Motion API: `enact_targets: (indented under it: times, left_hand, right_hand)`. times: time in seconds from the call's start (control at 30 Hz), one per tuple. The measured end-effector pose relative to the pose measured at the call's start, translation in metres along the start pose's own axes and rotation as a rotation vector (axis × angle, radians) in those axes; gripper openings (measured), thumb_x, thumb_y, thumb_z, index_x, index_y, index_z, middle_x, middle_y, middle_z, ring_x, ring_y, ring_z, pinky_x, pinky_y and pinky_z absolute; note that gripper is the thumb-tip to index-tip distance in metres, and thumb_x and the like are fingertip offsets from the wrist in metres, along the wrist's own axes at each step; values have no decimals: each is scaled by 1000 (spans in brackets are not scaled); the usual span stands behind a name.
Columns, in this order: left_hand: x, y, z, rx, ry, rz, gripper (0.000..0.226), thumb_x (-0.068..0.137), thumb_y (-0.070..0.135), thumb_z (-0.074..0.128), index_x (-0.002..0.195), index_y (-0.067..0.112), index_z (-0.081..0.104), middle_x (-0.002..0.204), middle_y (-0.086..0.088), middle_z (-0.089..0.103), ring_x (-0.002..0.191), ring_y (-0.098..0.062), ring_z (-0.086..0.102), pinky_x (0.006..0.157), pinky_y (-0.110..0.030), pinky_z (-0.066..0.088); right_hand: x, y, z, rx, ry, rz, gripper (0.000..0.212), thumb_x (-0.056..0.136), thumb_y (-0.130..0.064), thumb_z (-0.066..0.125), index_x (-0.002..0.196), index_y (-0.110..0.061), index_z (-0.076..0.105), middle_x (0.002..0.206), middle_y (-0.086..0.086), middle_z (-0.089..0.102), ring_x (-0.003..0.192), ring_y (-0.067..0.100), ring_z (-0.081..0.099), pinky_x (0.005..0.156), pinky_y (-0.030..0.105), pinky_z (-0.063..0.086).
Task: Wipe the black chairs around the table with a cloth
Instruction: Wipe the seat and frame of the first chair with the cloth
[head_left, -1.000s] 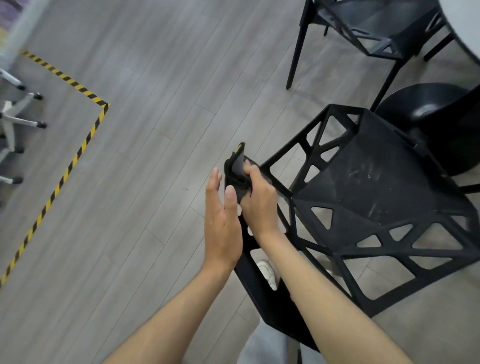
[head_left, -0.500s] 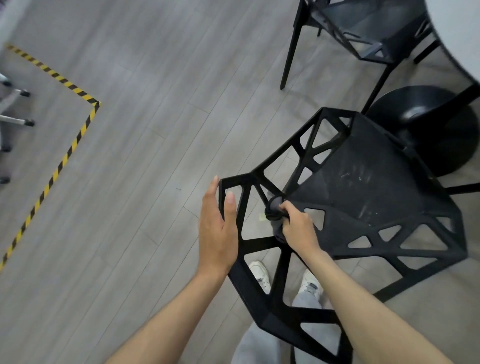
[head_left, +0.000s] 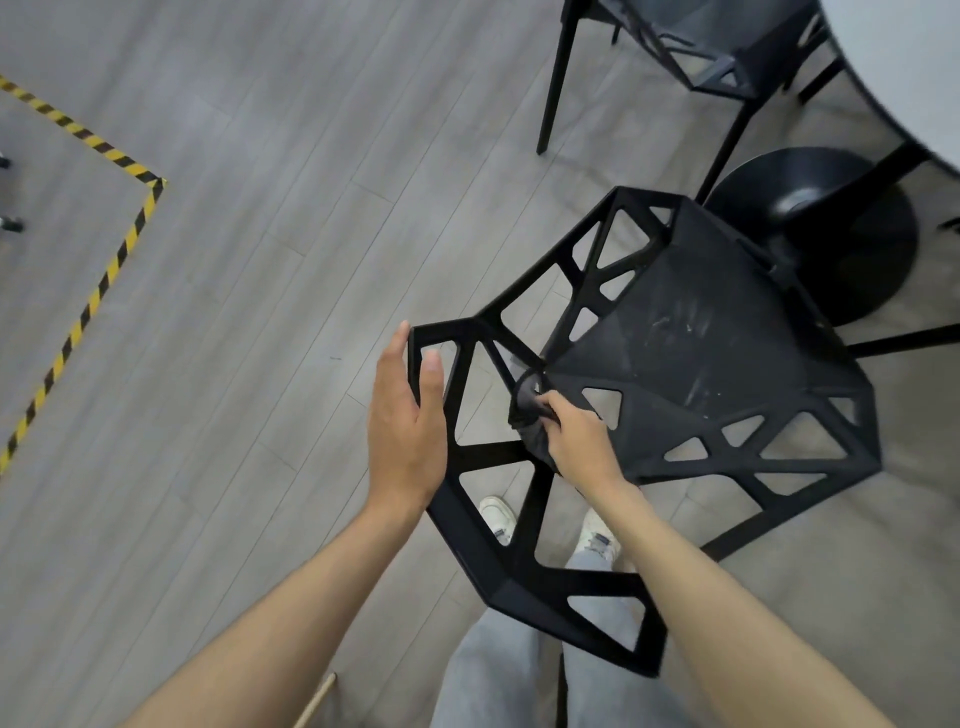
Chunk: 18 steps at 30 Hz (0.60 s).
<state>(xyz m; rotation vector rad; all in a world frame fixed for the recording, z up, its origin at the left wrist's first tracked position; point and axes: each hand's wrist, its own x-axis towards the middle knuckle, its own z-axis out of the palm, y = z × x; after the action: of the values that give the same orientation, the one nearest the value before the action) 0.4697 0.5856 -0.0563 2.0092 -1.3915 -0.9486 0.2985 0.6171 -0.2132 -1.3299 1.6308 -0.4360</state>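
At frame centre the right hand (head_left: 576, 441) bunches a soft, limp dark cloth (head_left: 530, 410) against the rigid black lattice chair (head_left: 691, 353) — the left hand (head_left: 405, 421), fingers straight, steadies its stiff backrest edge.

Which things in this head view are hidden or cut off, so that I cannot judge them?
- White table: cut off by the top right edge.
- Second chair: its back lies beyond the top edge.
- Cloth: partly hidden in the right hand; dark against the near chair.
- Left hand: palm side unseen.
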Motion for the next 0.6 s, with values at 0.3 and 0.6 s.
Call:
enact_targets:
  times: [0.3,0.6]
  left_hand:
    - [4,-4,0,-1,11,13,67,106,64,31,164,30,23,167,14,30,153,1,25,128,-43,26]
    - [4,-6,1,-14,16,24,66,107,60,33,163,25,28,166,12,33,152,-1,28,127,-39,27]
  right_hand:
    - [-56,43,-27,-199,-101,43,19,103,-18,56,114,-27,67,96,0,75,93,31,67,73,37,43]
    - [-45,26,-3,-67,-15,60,20,103,-29,57,121,-31,66,98,-2,75,92,24,69,83,44,57]
